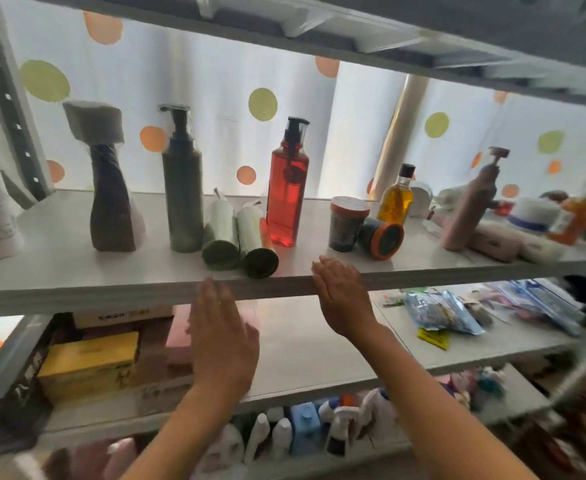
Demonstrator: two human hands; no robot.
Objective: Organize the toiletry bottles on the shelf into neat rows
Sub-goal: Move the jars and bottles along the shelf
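Left hand: the left hand (223,336) is seen at lower centre of the frame, raised flat with fingers straight and together, nothing held; its fingertips reach the front edge of the white upper shelf board (77,268).
Right hand: the right hand (345,297) is held just right of centre, fingers extended and empty, the fingertips over the shelf edge.
Standing bottles: a twisted dark brown bottle with a grey block cap (109,181) is placed at left, a tall dark green pump bottle (183,188) beside it, and a clear red pump bottle with a black top (288,188) at centre.
Lying bottles: two pale green tubes with dark round caps (239,233) are laid side by side between the green and red bottles, caps toward the front edge.
Jars: a dark jar with an orange lid (347,223) stands right of centre; a second orange-rimmed jar (383,237) lies tipped against it.
Right side: a small amber bottle with a black cap (397,197) is set behind the jars, and a tilted pinkish-brown pump bottle (471,206) leans farther right.
Lower shelf: a yellow box (89,365) is seen at lower left, blue packets (440,311) at right.
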